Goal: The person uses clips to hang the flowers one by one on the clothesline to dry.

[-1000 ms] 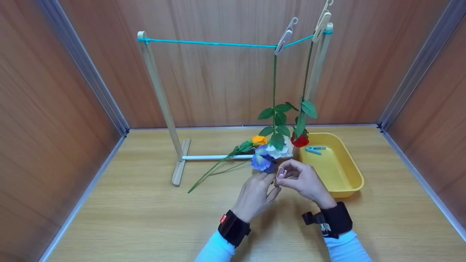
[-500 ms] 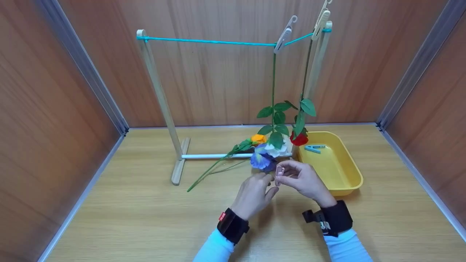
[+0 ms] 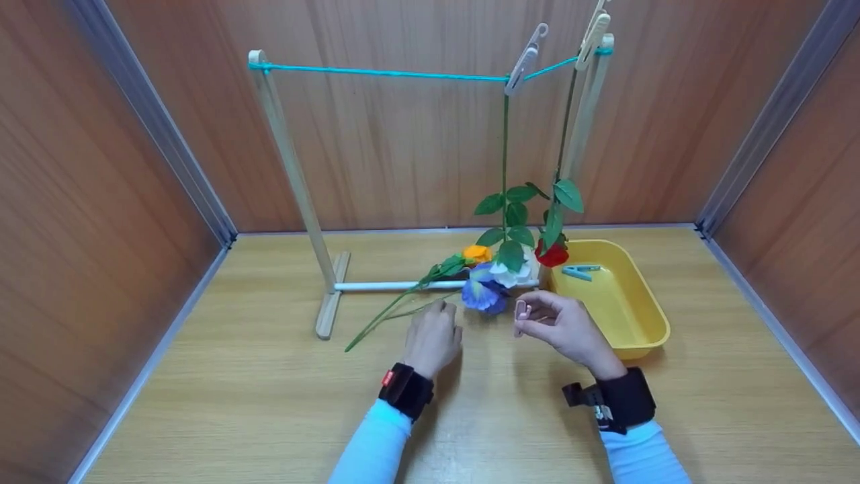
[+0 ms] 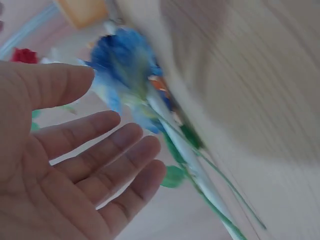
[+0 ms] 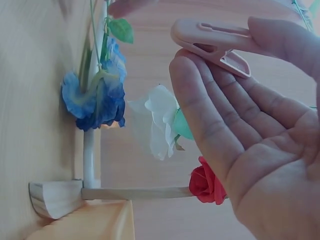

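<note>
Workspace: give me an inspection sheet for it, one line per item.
Surface: wooden table, light grain, with walls on three sides.
Job's things: pink clothespin pinched in the right hand; blue flower lying on the table by the left hand, its stem running left.
Clutter: orange flower lying by the rack's base; white flower and red flower hanging head down from the teal string by clothespins; yellow tray holding a blue clothespin.
Grippers: left hand open, holding nothing; right hand holds the clothespin.
Cables: nothing seen.
Surroundings: wood-panel walls with metal corner strips.
</note>
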